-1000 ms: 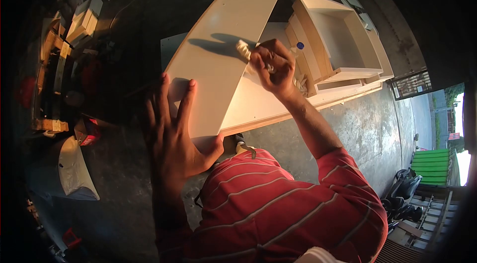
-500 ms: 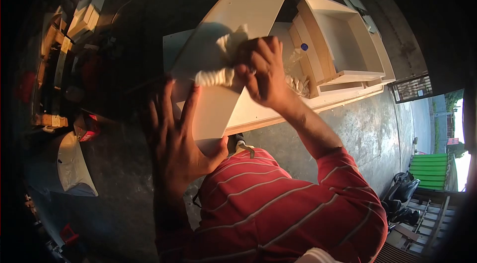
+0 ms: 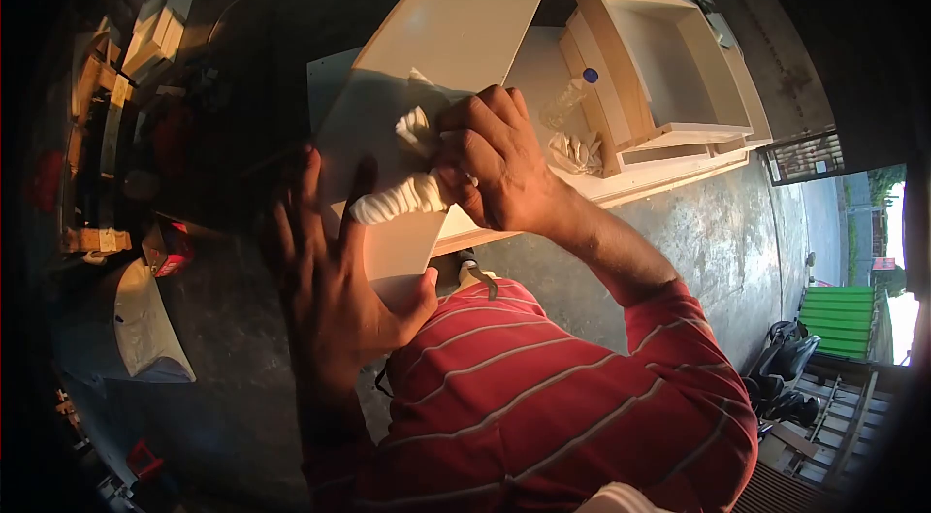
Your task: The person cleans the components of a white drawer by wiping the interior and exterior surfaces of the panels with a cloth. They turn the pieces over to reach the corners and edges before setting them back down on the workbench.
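A long pale board [image 3: 451,14] lies at a slant across a larger white panel, its near end toward my body. My right hand [image 3: 495,159] is closed around a crumpled white cloth [image 3: 402,198], parts of which stick out to the left and press on the board. My left hand [image 3: 339,280] lies with fingers spread over the near left end of the board, the thumb at its near edge. Shadow covers much of the left hand and the board's middle.
An open-topped drawer-like wooden box [image 3: 669,67] stands on the panel to the right. Beside it are a clear bottle with a blue cap [image 3: 590,76] and a crumpled cloth [image 3: 576,152]. Wooden pieces [image 3: 160,33] and a red box [image 3: 167,248] sit on the left.
My right hand has moved with the cloth down along the board, toward my body. The left hand stays spread on the board, and the view has shifted slightly.
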{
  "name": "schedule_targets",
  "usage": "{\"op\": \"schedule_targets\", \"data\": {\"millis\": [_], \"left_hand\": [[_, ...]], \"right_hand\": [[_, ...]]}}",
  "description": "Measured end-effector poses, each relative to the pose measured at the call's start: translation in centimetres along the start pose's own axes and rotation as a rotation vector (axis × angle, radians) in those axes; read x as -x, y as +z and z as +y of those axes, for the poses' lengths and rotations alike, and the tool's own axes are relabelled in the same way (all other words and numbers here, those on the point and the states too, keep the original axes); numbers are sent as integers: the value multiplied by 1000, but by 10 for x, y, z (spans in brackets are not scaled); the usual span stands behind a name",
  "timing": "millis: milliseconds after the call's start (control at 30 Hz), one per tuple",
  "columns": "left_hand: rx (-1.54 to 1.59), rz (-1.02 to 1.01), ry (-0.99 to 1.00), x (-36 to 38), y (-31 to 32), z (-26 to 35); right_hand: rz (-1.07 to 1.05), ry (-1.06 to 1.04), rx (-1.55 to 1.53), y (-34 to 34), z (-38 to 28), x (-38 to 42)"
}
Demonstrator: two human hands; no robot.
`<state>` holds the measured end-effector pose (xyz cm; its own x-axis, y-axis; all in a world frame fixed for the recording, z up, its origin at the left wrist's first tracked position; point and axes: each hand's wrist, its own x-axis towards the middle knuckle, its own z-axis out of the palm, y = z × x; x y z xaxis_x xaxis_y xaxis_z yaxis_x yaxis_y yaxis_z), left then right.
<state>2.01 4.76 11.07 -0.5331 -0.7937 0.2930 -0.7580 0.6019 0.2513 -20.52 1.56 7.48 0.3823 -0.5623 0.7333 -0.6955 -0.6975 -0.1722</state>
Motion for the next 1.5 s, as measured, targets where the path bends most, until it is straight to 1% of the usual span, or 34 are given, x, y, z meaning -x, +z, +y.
{"op": "schedule_targets", "data": {"millis": [67, 100, 133, 167, 200, 233, 300, 333, 400, 433, 500, 567, 600, 633, 667, 700, 767, 833, 867, 900, 967, 1033, 1067, 1133, 1167, 1200, 1233, 1300, 1333, 1367, 1433, 1500], "left_hand": [[-27, -53, -41, 4, 1, 1], [-10, -11, 15, 1, 0, 0], [26, 5, 20, -1, 2, 0], [63, 29, 20, -1, 3, 1], [65, 33, 17, 1, 2, 0], [39, 14, 6, 2, 1, -1], [9, 10, -13, 2, 2, -4], [-9, 0, -10, 6, 4, -3], [0, 3, 13, 3, 3, -3], [-2, -1, 19, 1, 3, -4], [50, 6, 26, 2, 2, -5], [78, 10, 10, 4, 4, -3], [65, 7, 5, 5, 5, -5], [50, 12, -1, 3, 5, -6], [48, 21, -3, 2, 6, -7], [34, 20, 12, 3, 7, -7], [24, 13, 32, 2, 7, -5], [59, -1, 14, 1, 3, -3], [59, 14, 24, 2, 6, -6], [63, 13, 26, 2, 6, -6], [52, 58, 47, 1, 5, -5], [58, 73, 57, 1, 10, -12], [67, 77, 67, 2, 12, -14], [82, 74, 48, 3, 13, -9], [94, 71, 38, 3, 12, -8], [93, 72, 37, 2, 12, -9], [79, 73, 41, 2, 13, -9], [64, 74, 40, 4, 13, -9], [62, 40, 4, 6, 13, -7], [59, 5, -32, 7, 13, -6], [67, 31, -10, 4, 12, -7], [83, 49, 19, 3, 10, -7]], "right_hand": [[10, -7, 103, -2, 30, 1], [40, 31, 166, -6, 55, -1], [73, 83, 221, -6, 79, -3], [105, 127, 276, -7, 86, -9], [95, 143, 291, -3, 81, -7], [42, 80, 244, 0, 66, 0], [6, 3, 99, 1, 2, 4], [2, 0, 92, 1, 2, 3], [9, -74, 62, 0, 6, 3], [7, -23, 126, -1, 29, 4], [65, 66, 259, -7, 91, 3], [126, 181, 342, -6, 113, -1], [93, 177, 347, -5, 95, -1], [36, 125, 312, 1, 72, 3], [-18, 80, 294, -2, 32, 4], [-10, 28, 168, 3, 9, 7], [-32, 7, 135, -3, 8, 8], [-61, 44, 230, -11, 41, 3], [-40, 93, 322, -14, 63, -1], [-14, 144, 352, -17, 83, -6], [-31, 180, 372, -16, 100, -7], [-27, 73, 302, -19, 79, -2], [-87, 97, 200, -22, 73, 0], [-89, 128, 189, -24, 68, 1], [-84, 163, 182, -24, 66, 2], [-11, 204, 50, -26, 58, 0], [-12, 203, 48, -26, 48, 1], [13, 185, -66, -22, 20, 5], [64, 199, -142, -16, 7, 9], [-15, 146, -197, -21, -2, 7], [-9, 182, -290, -22, 5, 7], [60, 187, -83, -25, 29, 2]]}}
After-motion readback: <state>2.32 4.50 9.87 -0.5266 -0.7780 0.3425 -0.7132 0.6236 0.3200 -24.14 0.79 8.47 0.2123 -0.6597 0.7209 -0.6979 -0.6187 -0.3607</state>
